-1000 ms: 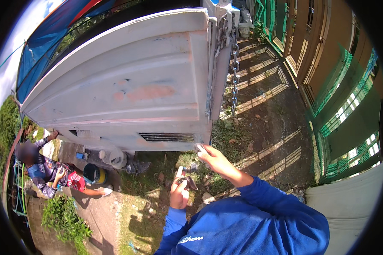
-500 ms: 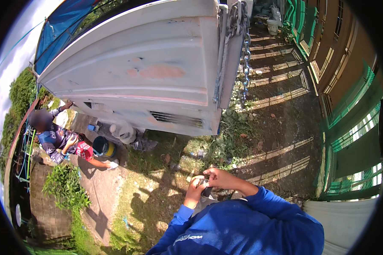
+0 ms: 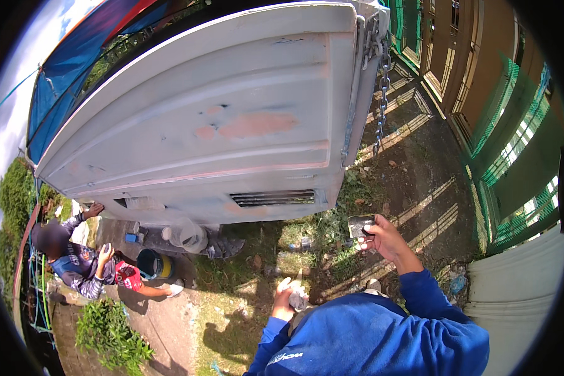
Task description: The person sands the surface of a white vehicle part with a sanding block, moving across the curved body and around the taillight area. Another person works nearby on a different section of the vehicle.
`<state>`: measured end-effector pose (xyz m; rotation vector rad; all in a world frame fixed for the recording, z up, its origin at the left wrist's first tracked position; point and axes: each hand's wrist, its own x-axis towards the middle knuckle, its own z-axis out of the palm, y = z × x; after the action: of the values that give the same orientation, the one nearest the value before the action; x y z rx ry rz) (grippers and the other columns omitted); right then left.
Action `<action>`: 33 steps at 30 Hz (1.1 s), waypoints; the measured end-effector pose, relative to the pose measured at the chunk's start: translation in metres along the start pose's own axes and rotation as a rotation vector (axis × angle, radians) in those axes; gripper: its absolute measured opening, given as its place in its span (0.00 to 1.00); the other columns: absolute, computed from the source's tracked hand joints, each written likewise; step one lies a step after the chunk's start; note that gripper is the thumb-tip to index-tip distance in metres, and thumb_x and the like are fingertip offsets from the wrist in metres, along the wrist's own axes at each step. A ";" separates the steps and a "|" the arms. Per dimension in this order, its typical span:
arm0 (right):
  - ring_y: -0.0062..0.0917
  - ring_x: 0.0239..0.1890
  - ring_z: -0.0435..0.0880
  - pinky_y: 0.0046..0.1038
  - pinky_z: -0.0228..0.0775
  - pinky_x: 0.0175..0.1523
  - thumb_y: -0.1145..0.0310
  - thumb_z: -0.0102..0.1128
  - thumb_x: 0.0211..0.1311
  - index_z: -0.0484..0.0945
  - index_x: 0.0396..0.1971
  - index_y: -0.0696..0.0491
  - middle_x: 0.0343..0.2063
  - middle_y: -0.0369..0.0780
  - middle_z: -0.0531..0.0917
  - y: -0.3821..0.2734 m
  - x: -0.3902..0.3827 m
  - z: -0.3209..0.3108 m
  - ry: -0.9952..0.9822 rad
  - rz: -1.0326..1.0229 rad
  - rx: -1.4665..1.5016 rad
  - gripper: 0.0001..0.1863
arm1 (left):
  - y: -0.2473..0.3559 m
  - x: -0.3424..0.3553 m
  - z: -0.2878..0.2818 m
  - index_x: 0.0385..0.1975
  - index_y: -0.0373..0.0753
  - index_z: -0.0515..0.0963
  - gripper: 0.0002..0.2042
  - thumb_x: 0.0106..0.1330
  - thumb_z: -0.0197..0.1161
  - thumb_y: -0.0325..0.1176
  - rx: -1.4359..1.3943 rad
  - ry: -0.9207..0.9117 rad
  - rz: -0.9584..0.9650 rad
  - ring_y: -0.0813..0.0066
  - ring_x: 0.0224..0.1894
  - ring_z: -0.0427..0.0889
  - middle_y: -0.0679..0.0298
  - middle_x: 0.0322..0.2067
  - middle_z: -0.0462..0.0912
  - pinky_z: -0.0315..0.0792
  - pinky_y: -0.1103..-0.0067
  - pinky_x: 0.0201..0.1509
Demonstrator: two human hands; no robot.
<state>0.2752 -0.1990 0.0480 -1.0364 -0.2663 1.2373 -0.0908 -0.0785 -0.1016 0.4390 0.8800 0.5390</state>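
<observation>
My right hand [image 3: 383, 238] is raised and reaches out to the right. Between its thumb and fingers is a small dark, flat, roughly rectangular piece [image 3: 360, 225]; its exact kind is unclear. Closer to my body, my left hand [image 3: 284, 297] is closed around a small grey, crumpled-looking lump [image 3: 299, 300]. A large grey-primed metal body panel [image 3: 244, 69] with pinkish patches [image 3: 257, 125] stands in front of me. Neither hand touches it.
A chain [image 3: 380, 116] hangs from the panel's right end. To the left, a person [image 3: 100, 263] crouches with one hand on the panel, near a dark bucket [image 3: 153, 264] and a pale container [image 3: 188, 235]. Green mesh fencing [image 3: 507, 156] and a white corrugated sheet [image 3: 514, 276] border the right.
My hands were together before me; now the right one has moved up and right with the dark flat piece, away from the left. The view has shifted, and the panel appears closer.
</observation>
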 end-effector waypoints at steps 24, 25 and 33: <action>0.47 0.60 0.75 0.42 0.63 0.69 0.77 0.53 0.55 0.74 0.51 0.70 0.52 0.57 0.78 -0.300 0.058 0.242 1.043 -1.933 -1.711 0.23 | 0.029 0.032 -0.291 0.56 0.38 0.71 0.28 0.54 0.69 0.36 1.478 0.257 -0.096 0.64 0.35 0.82 0.53 0.37 0.82 0.77 0.69 0.40; 0.47 0.59 0.76 0.41 0.63 0.69 0.76 0.52 0.55 0.74 0.52 0.69 0.52 0.57 0.79 -0.298 0.064 0.252 0.952 -1.946 -1.679 0.23 | 0.028 0.035 -0.288 0.56 0.39 0.71 0.28 0.55 0.69 0.35 1.439 0.264 -0.110 0.64 0.35 0.81 0.54 0.36 0.81 0.76 0.69 0.39; 0.44 0.57 0.77 0.41 0.67 0.64 0.75 0.52 0.56 0.75 0.51 0.65 0.50 0.54 0.80 -0.317 0.034 0.235 0.875 -1.925 -1.732 0.21 | 0.037 0.055 -0.277 0.57 0.44 0.70 0.26 0.56 0.68 0.35 1.122 0.312 -0.192 0.69 0.30 0.79 0.59 0.33 0.80 0.74 0.71 0.33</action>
<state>0.3337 -0.0402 0.4062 -1.6416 -1.2696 -1.5595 -0.2967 0.0224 -0.2702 1.2882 1.4771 -0.1284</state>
